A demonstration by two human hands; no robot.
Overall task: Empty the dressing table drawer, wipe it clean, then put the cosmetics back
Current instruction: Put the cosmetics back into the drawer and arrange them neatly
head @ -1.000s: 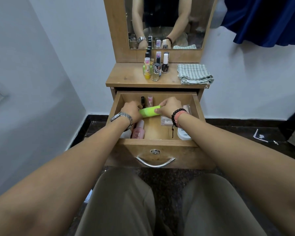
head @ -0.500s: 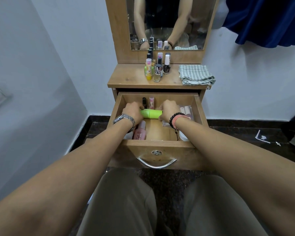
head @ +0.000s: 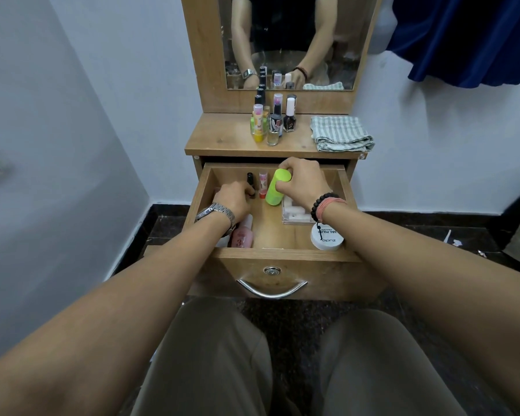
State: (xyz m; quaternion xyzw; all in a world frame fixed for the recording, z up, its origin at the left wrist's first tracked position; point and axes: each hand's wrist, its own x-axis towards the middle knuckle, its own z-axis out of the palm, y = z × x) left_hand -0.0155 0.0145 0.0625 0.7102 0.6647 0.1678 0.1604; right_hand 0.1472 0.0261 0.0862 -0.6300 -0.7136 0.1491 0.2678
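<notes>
Two hands were inside the open drawer (head: 347, 187). The right hand (head: 303, 183) had its grip clamped on a green bottle (head: 277, 187), fingers over the cap end and thumb on the side; the bottle stood nearly upright, tilted slightly, near the drawer's back wall. The left hand (head: 234, 199) sat low at the back left, fingers curled beside a black bottle (head: 250, 183); whether that grip was closed on the bottle could not be told. A pink-capped tube (head: 263, 184) stood between the black bottle and the green one.

At the front left of the drawer lay a pink bottle (head: 242, 235), partly under the left wrist. At the front right sat a white round jar (head: 327, 239), and behind it a clear box (head: 294, 214) holding white items, partly covered by the right wrist.

On the table (head: 222, 139) above the drawer stood a cluster of small bottles (head: 272, 121), left of centre. A folded checked cloth (head: 339, 135) lay well apart on the right. The mirror (head: 288, 40) reflected both forearms.
</notes>
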